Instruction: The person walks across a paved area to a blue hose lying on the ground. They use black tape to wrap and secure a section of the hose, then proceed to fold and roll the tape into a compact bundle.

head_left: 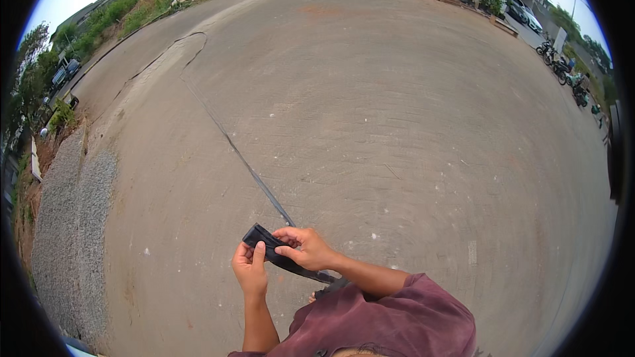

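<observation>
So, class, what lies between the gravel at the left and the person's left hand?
In the head view, paved ground dotted with a few pale specks lies between the gravel and the left hand.

Black strip point(286, 264), slanted, gently curved.

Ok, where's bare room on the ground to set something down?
Widest: the pavement right of the long dark line, toward the motorcycles, with only small scattered bits. Another patch lies between that line and the gravel at left. Crowded: in front of the maroon shirt, where the left hand and right hand hold the black strip.
</observation>
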`<state>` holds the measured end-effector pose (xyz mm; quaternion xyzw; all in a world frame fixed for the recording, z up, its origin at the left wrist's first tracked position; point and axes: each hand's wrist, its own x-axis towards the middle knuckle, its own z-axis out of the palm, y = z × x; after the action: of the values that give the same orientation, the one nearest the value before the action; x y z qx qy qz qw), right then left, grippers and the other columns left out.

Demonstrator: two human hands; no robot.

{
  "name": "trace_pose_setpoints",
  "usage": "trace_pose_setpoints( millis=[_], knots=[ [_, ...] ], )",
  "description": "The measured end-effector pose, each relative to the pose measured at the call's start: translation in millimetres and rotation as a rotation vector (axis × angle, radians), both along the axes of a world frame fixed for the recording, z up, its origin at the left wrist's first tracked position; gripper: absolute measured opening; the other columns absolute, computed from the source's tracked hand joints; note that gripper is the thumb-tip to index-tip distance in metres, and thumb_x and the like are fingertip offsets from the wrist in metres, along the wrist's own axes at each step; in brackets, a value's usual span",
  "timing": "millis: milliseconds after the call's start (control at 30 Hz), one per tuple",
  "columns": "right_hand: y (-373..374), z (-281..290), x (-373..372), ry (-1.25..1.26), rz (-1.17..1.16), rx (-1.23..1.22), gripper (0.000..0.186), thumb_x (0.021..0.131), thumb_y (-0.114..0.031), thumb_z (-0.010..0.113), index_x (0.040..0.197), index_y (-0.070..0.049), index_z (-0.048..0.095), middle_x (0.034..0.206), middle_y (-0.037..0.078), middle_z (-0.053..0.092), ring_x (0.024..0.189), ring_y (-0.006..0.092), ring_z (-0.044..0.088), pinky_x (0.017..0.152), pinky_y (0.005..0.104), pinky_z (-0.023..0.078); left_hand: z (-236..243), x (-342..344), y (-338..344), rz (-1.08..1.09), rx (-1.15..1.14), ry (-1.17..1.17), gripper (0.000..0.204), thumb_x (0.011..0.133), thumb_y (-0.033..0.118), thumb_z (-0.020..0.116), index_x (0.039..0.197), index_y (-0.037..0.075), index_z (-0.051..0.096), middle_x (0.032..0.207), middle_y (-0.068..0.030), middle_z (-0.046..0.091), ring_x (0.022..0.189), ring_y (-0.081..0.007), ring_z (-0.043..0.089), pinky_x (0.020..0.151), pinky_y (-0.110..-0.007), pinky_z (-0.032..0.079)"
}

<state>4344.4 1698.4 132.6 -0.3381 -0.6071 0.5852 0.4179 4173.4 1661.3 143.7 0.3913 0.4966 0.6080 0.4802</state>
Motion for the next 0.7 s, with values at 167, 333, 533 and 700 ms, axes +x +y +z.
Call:
trace_pose_setpoints(
  millis=[167, 333, 533, 700],
  knots=[
    [0, -8, 5, -0.123, -0.115, 0.225, 0.045, 0.101, -0.015, 0.062, 0.142, 0.002, 0.055, 0.119, 0.019, 0.069, 0.104, 0.0258, 0.068, 0.089, 0.0372, 0.054, -13, 7, 5, -0.092, -0.043, 0.015, 0.017, 0.101, 0.015, 0.068, 0.108, -0.001, 0.068, 0.097, -0.0063, 0.073, 0.083, -0.0107, 0.069, 0.072, -0.026, 0.057],
    [-20, -38, -10, -0.233, -0.061, 0.347, 0.062, 0.107, -0.025, 0.052, 0.157, 0.004, 0.030, 0.142, 0.024, 0.054, 0.128, 0.0370, 0.052, 0.110, 0.0451, 0.039, -22, 8, 10, -0.087, 0.006, -0.015, 0.019, 0.101, 0.015, 0.067, 0.109, -0.002, 0.068, 0.098, -0.0069, 0.073, 0.082, -0.0112, 0.069, 0.069, -0.025, 0.057],
    [-24, -32, -6, -0.197, -0.188, 0.155, 0.055, 0.102, -0.020, 0.060, 0.151, 0.000, 0.045, 0.134, 0.025, 0.061, 0.116, 0.0338, 0.062, 0.098, 0.0419, 0.049, -31, 12, 14, -0.092, -0.024, -0.063, 0.021, 0.102, 0.015, 0.065, 0.111, -0.004, 0.064, 0.104, -0.0101, 0.071, 0.087, -0.0158, 0.070, 0.076, -0.031, 0.061],
    [-28, -22, 4, -0.044, -0.202, -0.018, 0.048, 0.096, -0.012, 0.068, 0.141, -0.004, 0.055, 0.121, 0.020, 0.066, 0.102, 0.0289, 0.066, 0.086, 0.0380, 0.053, -30, 8, 18, -0.180, -0.101, -0.122, 0.020, 0.103, 0.016, 0.063, 0.112, -0.002, 0.063, 0.104, -0.0114, 0.071, 0.087, -0.0188, 0.071, 0.074, -0.033, 0.062]
  ],
)
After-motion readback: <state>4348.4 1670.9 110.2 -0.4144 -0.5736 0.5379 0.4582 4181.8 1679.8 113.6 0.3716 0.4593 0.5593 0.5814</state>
